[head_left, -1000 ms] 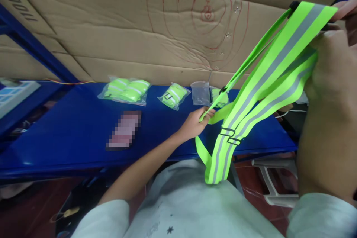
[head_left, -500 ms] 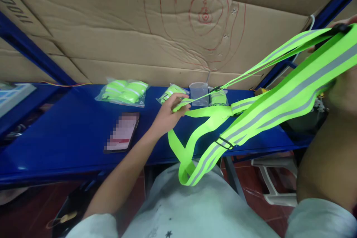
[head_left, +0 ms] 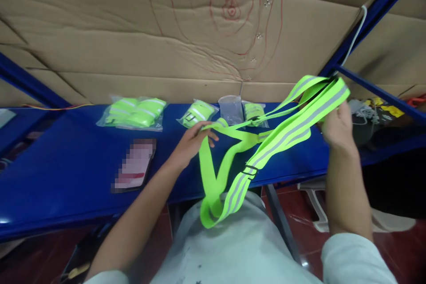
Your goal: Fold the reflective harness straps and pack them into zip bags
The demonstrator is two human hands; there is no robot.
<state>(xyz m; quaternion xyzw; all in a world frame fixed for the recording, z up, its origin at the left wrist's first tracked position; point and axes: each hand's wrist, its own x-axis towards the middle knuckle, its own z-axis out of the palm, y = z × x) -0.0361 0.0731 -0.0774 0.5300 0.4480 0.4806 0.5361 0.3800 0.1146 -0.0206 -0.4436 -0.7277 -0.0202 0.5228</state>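
Observation:
A neon-yellow reflective vest made of straps (head_left: 282, 137), with grey stripes and black buckles, stretches between my two hands over the front of the blue table (head_left: 83, 164). My left hand (head_left: 196, 140) is closed on one strap end at the middle of the view. At the right, my right hand (head_left: 337, 122) grips the gathered straps near a black buckle; some of its fingers are hidden behind the bands. The lower loop of the vest hangs down in front of my shirt.
Along the table's back lie bagged neon vests (head_left: 136, 111), two smaller bags (head_left: 199, 113) and an empty clear bag (head_left: 231, 108). A phone (head_left: 135, 164) with a blurred screen rests at the left. Cardboard (head_left: 116, 53) walls the back. A white stool (head_left: 314, 208) stands below.
My right hand has come left and lower, so the vest straps are less stretched. The left hand keeps its hold and has shifted slightly left. The view has turned a little right.

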